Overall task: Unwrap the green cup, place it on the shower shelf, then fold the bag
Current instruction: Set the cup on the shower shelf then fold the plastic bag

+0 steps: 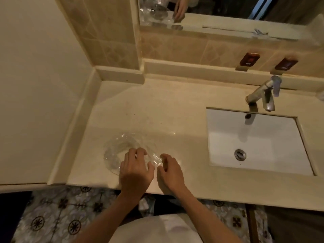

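Observation:
A clear plastic bag (pixel 119 151) lies crumpled on the beige counter (pixel 157 109), near its front edge. My left hand (pixel 135 169) rests on the bag's right part with its fingers curled, pinching the plastic. My right hand (pixel 169 171) is just to the right of it and grips the bag's right end between thumb and fingers. No green cup is in view.
A white sink basin (pixel 254 141) with a metal tap (pixel 263 95) sits to the right. A mirror (pixel 228 9) hangs above the tiled backsplash, with two brown holders (pixel 249 59) below it. A wall closes the left side. Patterned floor tiles (pixel 57 216) show below the counter edge.

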